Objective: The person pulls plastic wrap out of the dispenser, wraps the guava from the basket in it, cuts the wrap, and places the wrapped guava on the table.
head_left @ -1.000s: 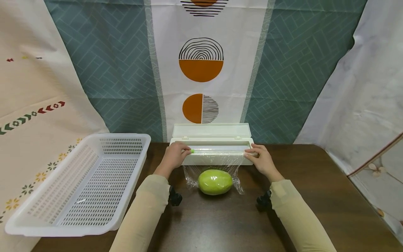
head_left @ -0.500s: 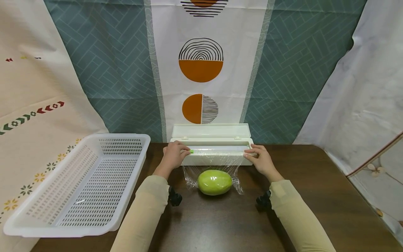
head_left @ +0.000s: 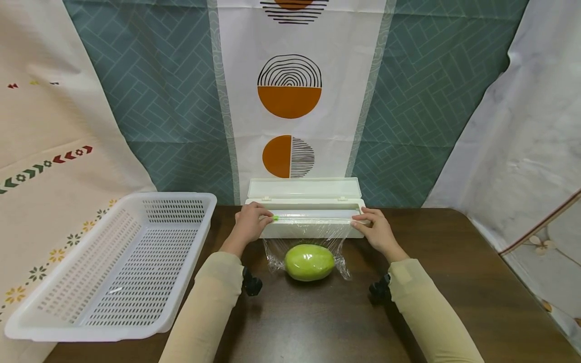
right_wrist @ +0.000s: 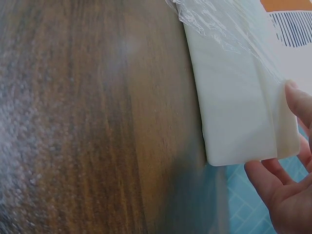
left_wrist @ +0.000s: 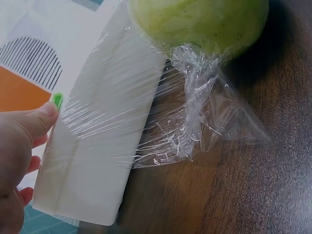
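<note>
A white cling film dispenser box (head_left: 281, 231) stands at the table's back, its lid (head_left: 305, 188) raised. Clear cling film (left_wrist: 192, 112) runs from its front edge to a glossy green oval fruit (head_left: 309, 262), which is wrapped in it; loose film bunches at both ends of the fruit. At the box's left end, my left hand (head_left: 248, 223) has its thumb against the small green slide cutter (left_wrist: 57, 100), pinching it, other fingers behind. My right hand (head_left: 379, 233) grips the box's right end, thumb on the top front edge and fingers around the end.
A white slotted plastic basket (head_left: 206, 222) stands to the left. The dark wooden table (head_left: 313, 322) extends toward me and to the right. Patterned cloths (head_left: 181, 101) hang behind the table and at both sides.
Almost nothing moves: the camera view shifts very slightly. Both hands keep their places at the box ends, and the cutter, film and fruit stay put.
</note>
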Demonstrator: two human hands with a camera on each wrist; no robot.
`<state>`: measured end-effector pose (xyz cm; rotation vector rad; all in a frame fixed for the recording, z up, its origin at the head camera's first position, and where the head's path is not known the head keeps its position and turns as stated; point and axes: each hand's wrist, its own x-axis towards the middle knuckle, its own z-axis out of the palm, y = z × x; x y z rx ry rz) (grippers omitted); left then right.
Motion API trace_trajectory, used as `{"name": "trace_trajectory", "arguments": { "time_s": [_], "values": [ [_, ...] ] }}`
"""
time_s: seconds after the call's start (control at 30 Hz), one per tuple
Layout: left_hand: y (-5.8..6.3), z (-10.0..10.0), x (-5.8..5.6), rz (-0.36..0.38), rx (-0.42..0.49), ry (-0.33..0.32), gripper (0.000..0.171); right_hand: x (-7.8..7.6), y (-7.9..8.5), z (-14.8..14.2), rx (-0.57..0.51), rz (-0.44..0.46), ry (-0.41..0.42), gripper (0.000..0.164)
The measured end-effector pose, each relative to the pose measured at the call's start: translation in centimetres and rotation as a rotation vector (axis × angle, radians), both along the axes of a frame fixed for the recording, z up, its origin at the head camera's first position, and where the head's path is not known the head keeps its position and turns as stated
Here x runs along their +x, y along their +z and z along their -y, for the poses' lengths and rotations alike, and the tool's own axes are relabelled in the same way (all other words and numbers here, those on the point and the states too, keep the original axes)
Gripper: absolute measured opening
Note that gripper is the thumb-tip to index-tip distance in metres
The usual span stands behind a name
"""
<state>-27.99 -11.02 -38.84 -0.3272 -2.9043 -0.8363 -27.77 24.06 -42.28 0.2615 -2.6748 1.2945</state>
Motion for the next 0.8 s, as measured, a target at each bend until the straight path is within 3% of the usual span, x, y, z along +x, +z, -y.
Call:
{"name": "trace_trajectory", "arguments": {
  "time_s": [0.8],
  "values": [
    [0.33, 0.97, -0.22, 0.028, 0.011, -0.043, 0.022, -0.05, 0.01, -0.17, 0.010, -0.001, 0.002, 0.033]
  ]
}}
